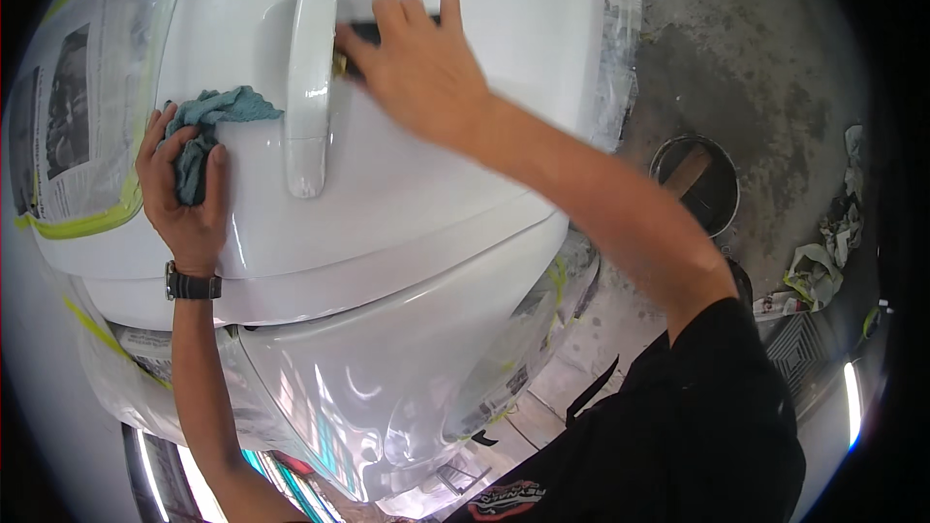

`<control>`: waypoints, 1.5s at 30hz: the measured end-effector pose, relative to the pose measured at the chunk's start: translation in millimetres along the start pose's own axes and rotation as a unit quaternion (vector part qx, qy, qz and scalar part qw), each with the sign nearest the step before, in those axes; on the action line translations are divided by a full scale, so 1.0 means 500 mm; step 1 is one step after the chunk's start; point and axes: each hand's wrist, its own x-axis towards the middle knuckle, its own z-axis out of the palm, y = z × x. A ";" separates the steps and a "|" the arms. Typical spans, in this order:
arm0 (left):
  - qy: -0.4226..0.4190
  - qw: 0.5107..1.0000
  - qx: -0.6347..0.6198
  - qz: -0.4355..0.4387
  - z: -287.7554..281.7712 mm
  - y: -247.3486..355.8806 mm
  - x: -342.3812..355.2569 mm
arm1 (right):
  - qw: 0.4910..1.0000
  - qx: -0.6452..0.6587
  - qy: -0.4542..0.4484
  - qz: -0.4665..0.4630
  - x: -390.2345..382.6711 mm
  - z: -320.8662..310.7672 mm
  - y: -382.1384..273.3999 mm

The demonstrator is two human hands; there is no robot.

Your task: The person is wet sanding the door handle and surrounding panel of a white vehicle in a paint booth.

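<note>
A crumpled teal cloth [230, 105] is gripped in my left hand [184, 184], which rests against a glossy white car door panel [407, 203]. A black watch sits on that wrist. Farther right, my right hand [426, 77] presses a dark flat piece [368, 31] to the panel, just right of the white door handle [313, 77]. Something yellowish shows at the edge of the dark piece by the handle; my fingers hide most of it, so its kind is unclear. One finger of the right hand sticks out, apart from the others.
Newspaper masking [82, 97] with yellow-green tape [92, 223] covers the area left of the panel. On the grey floor [765, 58] stands a round bucket [696, 184] with a brown object inside. Crumpled paper [814, 276] lies farther right.
</note>
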 end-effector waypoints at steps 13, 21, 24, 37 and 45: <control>-0.004 1.000 0.006 -0.011 0.001 0.003 -0.001 | 0.990 -0.130 0.001 -0.045 0.024 0.009 -0.014; 0.023 1.000 0.004 -0.015 0.004 0.005 0.002 | 0.978 -0.194 -0.013 -0.078 0.027 -0.020 -0.007; 0.020 1.000 0.001 -0.017 0.001 0.003 -0.007 | 0.986 -0.142 -0.092 0.000 -0.003 -0.042 -0.058; 0.018 1.000 0.020 -0.013 0.004 0.006 0.007 | 0.976 -0.175 0.006 -0.127 0.049 -0.001 0.033; 0.012 1.000 0.011 -0.025 -0.007 0.005 0.000 | 0.984 -0.073 -0.163 -0.021 -0.039 -0.085 0.065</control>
